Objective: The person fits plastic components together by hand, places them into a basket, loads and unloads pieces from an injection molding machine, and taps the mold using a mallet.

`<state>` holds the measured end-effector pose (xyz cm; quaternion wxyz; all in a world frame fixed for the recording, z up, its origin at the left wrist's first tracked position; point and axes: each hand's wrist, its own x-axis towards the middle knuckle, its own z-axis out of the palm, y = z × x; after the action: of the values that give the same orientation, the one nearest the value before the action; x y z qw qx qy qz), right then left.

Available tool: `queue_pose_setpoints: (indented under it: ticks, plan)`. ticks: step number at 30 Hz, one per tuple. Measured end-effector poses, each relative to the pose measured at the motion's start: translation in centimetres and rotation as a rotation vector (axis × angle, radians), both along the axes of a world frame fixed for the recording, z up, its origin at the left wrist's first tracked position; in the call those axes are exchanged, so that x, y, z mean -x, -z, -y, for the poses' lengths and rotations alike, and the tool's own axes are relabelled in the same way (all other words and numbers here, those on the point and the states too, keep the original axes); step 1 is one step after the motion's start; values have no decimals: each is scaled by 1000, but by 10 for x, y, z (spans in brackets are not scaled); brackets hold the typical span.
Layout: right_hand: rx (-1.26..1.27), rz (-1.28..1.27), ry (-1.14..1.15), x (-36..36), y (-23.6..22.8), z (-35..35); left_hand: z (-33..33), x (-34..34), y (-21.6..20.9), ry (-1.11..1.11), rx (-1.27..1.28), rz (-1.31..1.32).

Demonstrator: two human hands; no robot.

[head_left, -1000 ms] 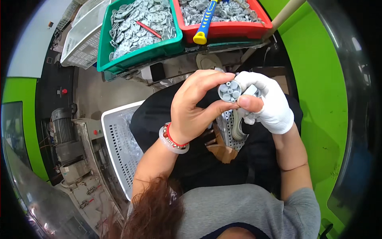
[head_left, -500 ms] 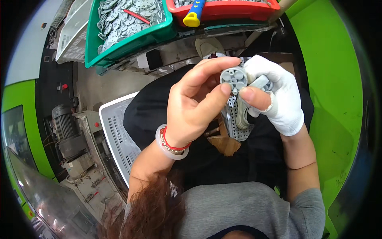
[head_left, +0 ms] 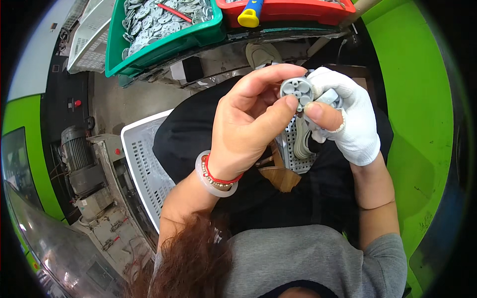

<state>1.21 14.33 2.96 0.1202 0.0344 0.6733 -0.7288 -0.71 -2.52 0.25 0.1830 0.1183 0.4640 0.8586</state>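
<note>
Grey round part [head_left: 297, 92], closer than before, left hand [head_left: 248, 129] pinching, gloved right hand [head_left: 348, 121].

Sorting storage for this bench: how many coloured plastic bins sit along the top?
2. A green bin of small grey metal parts at upper left; a red bin to its right, a yellow-and-blue tool handle poking out. Both are cropped; more may be hidden.

Small round grey plastic disc [head_left: 296, 90] with holes, held upright between fingertips.
</note>
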Motion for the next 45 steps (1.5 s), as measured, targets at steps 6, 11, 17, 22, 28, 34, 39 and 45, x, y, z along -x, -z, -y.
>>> queue_pose_setpoints:
  ticks: [6,11,17,22,28,34,39,45]
  plan:
    - [-10,-1,-8,0,1,-1,0,1,1,12,-44,35]
    - [-110,-142,-11,1,3,-2,0,1,1,27,-19,55]
    - [-146,-162,-13,0,3,-2,1,1,0,27,-3,57]
    - [-155,-150,-19,1,1,-3,-1,0,0,2,7,56]
    - [-33,-22,-2,-1,0,-3,1,-1,-4,-1,63,48]
    - [-22,-7,-12,0,-1,-3,0,-2,-1,-2,21,38]
    - [-131,-162,-24,0,6,-3,1,1,-1,21,59,36]
    - [-142,-198,-35,0,6,-3,2,2,-1,18,28,54]
